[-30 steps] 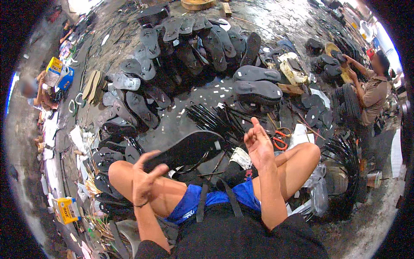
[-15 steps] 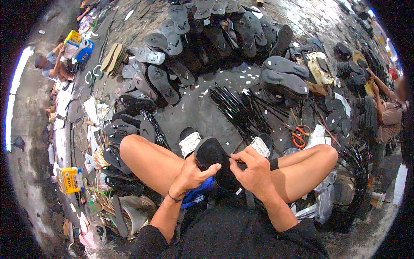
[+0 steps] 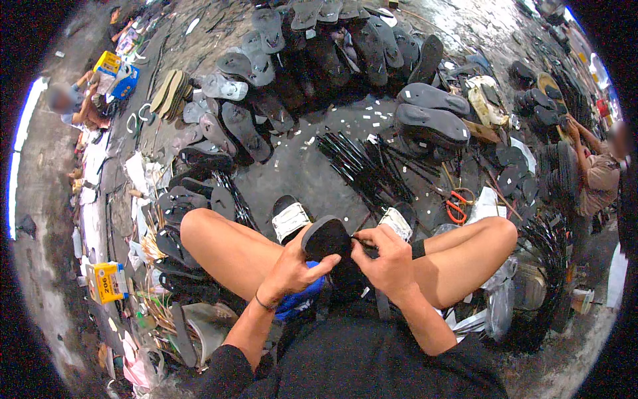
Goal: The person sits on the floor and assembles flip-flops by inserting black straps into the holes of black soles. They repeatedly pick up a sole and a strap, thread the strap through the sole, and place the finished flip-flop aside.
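A black sandal sole (image 3: pixel 326 238) is in my left hand (image 3: pixel 292 269), the fingers behind it and the thumb across its near face. It is tilted up over my lap. At the sole's right edge, the thumb and fingertips of my right hand (image 3: pixel 387 258) are pinched together. Something thin and dark shows at those fingertips, but I cannot make out what it is. The lower part of the sole blends into my black clothing. Beyond the hands, my feet wear sandals with white straps (image 3: pixel 291 222).
A bundle of thin black strips (image 3: pixel 362 166) lies ahead, with orange-handled scissors (image 3: pixel 456 207) to its right. Stacked black soles (image 3: pixel 432 123) and a curved row of footwear (image 3: pixel 249 130) stand farther off. A yellow box (image 3: pixel 107 282) sits left. One co-worker (image 3: pixel 595 166) handles soles at right.
My right fingertips have shifted slightly up along the sole's edge, and the sole has tipped a little. My left hand keeps its hold. The whole view has moved slightly.
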The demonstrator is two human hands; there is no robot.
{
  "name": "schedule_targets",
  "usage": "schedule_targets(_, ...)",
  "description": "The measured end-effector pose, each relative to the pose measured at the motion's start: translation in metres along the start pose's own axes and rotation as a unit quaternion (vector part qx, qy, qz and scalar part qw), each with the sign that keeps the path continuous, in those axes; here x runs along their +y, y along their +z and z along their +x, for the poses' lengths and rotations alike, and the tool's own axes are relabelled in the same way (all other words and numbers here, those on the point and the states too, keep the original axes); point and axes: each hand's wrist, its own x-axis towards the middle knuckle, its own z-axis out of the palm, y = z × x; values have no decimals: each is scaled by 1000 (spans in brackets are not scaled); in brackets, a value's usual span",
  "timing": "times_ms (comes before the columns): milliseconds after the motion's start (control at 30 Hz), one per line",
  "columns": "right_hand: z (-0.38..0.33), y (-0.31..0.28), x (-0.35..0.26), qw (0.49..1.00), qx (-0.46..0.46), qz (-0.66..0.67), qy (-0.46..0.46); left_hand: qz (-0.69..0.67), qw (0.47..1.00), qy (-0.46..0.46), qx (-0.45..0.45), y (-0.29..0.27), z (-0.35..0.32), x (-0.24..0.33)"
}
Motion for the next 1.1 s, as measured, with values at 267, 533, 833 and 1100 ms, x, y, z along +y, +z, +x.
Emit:
schedule_targets(267,-2,-12,7,998,-40,31,25,2,1000,15,-2,2,-2,6)
schedule_targets(533,2,-3,4,999,-26,-22,13,105,993,48,-8,5,-1,8)
schedule_targets(833,-4,1,13,999,-53,-8,-1,93,995,17,-13,3,-4,6)
schedule_targets(1100,-5,2,17,999,-31,27,5,109,993,38,-28,3,-3,7)
